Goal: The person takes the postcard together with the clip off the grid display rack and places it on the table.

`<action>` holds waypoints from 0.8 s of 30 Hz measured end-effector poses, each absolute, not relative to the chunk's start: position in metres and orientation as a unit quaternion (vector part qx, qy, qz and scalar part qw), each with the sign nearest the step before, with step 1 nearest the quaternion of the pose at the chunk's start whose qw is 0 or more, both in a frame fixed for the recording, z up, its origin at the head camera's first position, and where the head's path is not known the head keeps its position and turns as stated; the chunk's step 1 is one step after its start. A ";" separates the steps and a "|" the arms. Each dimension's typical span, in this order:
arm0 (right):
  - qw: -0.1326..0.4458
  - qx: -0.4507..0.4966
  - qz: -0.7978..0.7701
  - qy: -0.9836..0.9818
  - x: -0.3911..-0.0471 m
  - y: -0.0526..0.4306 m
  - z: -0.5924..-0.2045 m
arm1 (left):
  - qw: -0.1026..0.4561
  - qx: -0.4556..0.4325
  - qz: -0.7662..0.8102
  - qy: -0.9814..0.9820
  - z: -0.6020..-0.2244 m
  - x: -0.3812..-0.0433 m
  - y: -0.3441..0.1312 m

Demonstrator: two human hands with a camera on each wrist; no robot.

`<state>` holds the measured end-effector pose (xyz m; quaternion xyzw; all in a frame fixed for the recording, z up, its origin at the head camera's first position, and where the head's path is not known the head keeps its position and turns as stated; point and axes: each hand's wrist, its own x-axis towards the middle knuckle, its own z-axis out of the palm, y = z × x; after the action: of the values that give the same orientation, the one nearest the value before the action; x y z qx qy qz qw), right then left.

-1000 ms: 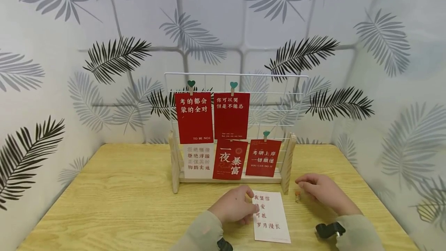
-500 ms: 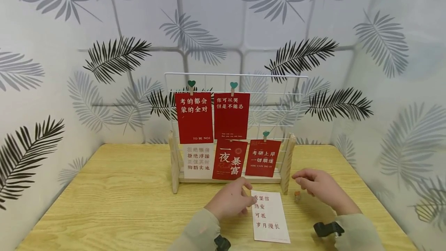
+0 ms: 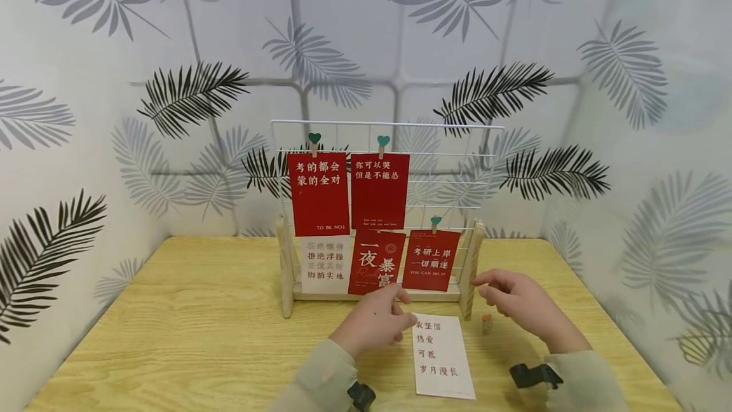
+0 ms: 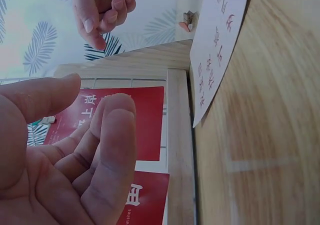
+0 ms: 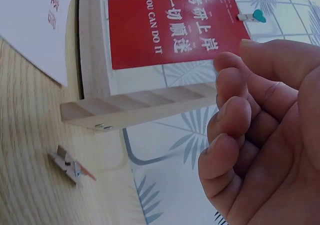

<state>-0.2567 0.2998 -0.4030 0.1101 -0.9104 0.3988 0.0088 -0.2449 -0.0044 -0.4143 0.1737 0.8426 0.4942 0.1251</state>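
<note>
My left hand hovers at the upper left corner of a white card with red characters, which lies on the table. In the left wrist view the fingers bend loosely with nothing between them and the thumb. My right hand is raised beside the rack's right post, its fingers loosely curled and holding nothing. Below it, a small wooden clothespin with an orange part lies on the table, right of the card.
A white wire grid rack on a wooden stand holds several cards, including a red card at the lower right. Teal heart clips pin some of them. Behind the table is a leaf-patterned backdrop.
My left hand has drawn off the white card, up and to the left. The right hand has risen slightly to the left, away from the clothespin. The card and clothespin stay on the table.
</note>
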 end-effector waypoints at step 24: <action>0.049 0.139 0.389 -0.910 -0.244 0.277 -0.388 | 0.087 0.181 0.479 0.855 -0.397 -0.247 -0.018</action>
<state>-0.2444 0.2770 -0.3876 0.1385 -0.9095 0.3887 0.0494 -0.2472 -0.0179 -0.3968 0.1812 0.8546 0.4788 0.0872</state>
